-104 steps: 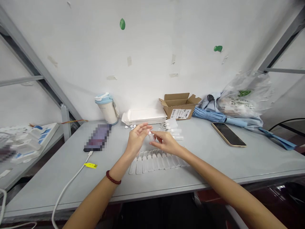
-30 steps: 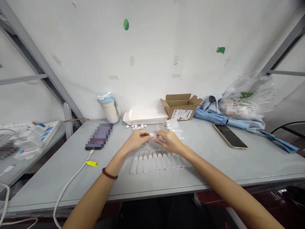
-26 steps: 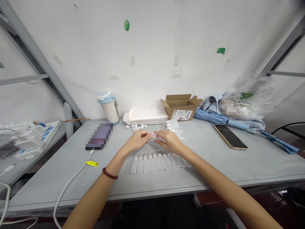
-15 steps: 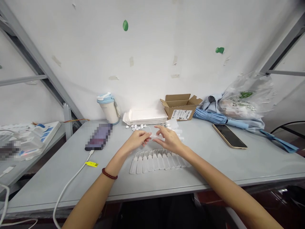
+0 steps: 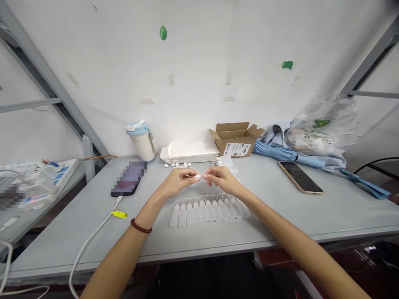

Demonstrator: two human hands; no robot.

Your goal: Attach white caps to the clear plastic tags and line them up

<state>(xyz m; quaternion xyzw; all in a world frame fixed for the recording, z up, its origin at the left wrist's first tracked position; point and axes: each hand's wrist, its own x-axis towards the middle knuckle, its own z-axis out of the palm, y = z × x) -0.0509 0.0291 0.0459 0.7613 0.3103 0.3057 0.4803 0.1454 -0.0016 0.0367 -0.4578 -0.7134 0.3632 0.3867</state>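
My left hand [image 5: 183,179], above the table's middle, pinches a small white cap [image 5: 197,176] between thumb and fingers. A thin white cord arches just behind these fingers. Facing it, my right hand [image 5: 219,177] is closed in a pinch, its fingertips close to the cap; what they grip is hidden. Nearer the table edge lies a row of several translucent plastic bottles [image 5: 204,211], side by side, with white looped cords at their tops. Beyond my hands are small white caps [image 5: 177,165] and several loose clear bottles, partly covered by my right hand.
A stack of white trays [image 5: 190,153] and an open cardboard box [image 5: 237,141] stand by the wall. A cup [image 5: 141,141] and a phone on a cable [image 5: 129,178] are left; another phone [image 5: 299,177], a blue umbrella [image 5: 277,153] and a plastic bag [image 5: 324,124] are right.
My right hand's fingers have closed from a wider grip on a clear tube into a tight pinch. Both hands' fingertips are now nearer each other, and the tube no longer shows plainly.
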